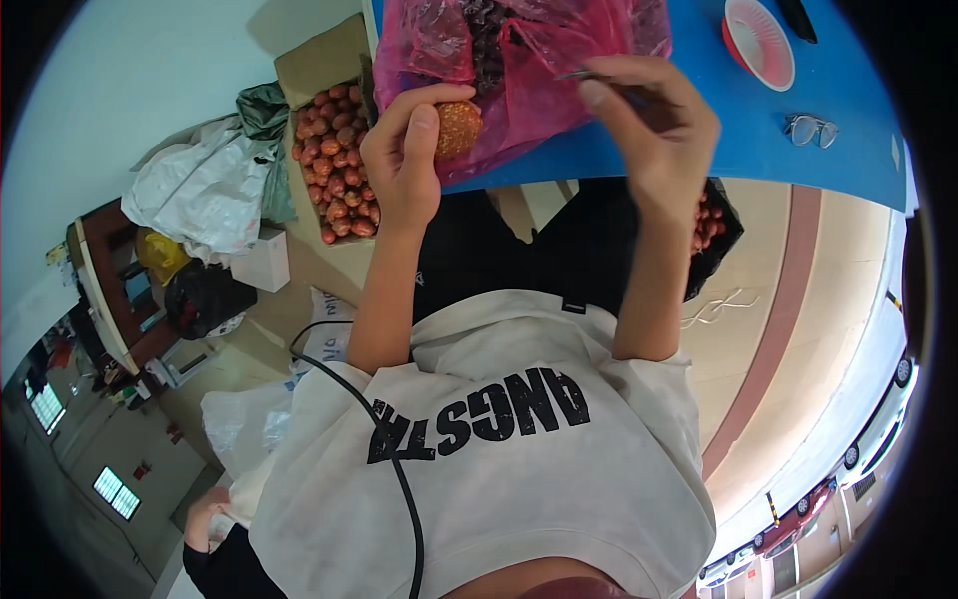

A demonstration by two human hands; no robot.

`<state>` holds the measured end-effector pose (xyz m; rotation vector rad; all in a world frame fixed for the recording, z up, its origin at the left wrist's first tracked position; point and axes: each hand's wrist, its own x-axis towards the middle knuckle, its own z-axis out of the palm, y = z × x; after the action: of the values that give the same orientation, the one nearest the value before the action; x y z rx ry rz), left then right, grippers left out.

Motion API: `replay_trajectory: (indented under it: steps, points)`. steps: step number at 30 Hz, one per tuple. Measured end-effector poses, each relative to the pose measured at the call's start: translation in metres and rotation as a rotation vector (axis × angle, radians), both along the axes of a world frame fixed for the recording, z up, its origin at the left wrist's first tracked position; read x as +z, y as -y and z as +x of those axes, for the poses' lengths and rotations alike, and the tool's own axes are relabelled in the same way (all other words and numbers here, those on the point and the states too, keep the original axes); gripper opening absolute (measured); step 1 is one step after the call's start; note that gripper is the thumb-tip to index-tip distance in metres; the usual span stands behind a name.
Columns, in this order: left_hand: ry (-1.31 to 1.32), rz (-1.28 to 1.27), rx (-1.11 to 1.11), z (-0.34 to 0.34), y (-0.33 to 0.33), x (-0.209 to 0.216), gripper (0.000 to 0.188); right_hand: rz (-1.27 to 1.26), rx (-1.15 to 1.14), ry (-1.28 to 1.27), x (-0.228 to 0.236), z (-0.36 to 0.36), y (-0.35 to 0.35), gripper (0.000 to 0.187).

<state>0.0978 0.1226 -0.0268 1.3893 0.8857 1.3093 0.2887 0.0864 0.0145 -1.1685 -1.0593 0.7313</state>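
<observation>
My left hand [407, 150] is closed round a brown-orange ball [459, 130] with a rough, speckled surface, held over the near edge of the table. Between the thumb and fingers of my right hand [654, 115] is a thin, pointed metal tool [576, 75]; its tip points left, apart from the ball, and motion blurs part of the hand. Under and beyond both hands a pink plastic bag [539, 125] lies spread on the blue table [689, 120]. Dark, crumbly bits [487, 45] lie in its folds.
A cardboard box [317, 60] of reddish round things [339, 165] stands left of my left arm. A black bag [726, 225] with similar red things is right of my right arm. On the table are a red-and-white bowl [758, 45] and glasses [810, 131]. Another person's hand [205, 514] shows lower left.
</observation>
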Motion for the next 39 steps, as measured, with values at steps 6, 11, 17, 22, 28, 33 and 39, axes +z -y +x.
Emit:
replay_trajectory:
  steps: [6,11,17,22,28,33,39]
  points:
    - [-0.065,-0.041,0.02,0.006,0.001,-0.007,0.034,-0.144,0.202,-0.405,-0.026,-0.022,0.005,0.013]
    - [-0.135,-0.014,0.031,0.013,-0.001,-0.01,0.036,-0.173,0.228,-0.386,-0.042,-0.021,0.007,0.011]
    - [-0.186,0.005,0.026,0.023,0.001,-0.017,0.036,-0.094,0.253,-0.397,-0.058,-0.011,0.008,0.011]
    - [-0.147,0.004,0.027,0.024,0.004,-0.025,0.036,-0.094,0.278,-0.301,-0.068,-0.01,0.013,0.012]
    - [-0.144,0.025,0.032,0.021,0.001,-0.029,0.036,-0.087,0.283,-0.248,-0.072,-0.014,0.012,0.012]
    - [-0.197,0.048,0.036,0.017,0.0,-0.032,0.037,-0.131,0.274,-0.213,-0.069,-0.016,0.011,0.012]
    - [-0.264,0.091,0.037,0.012,0.006,-0.041,0.037,-0.175,0.268,-0.137,-0.074,-0.021,0.017,0.011]
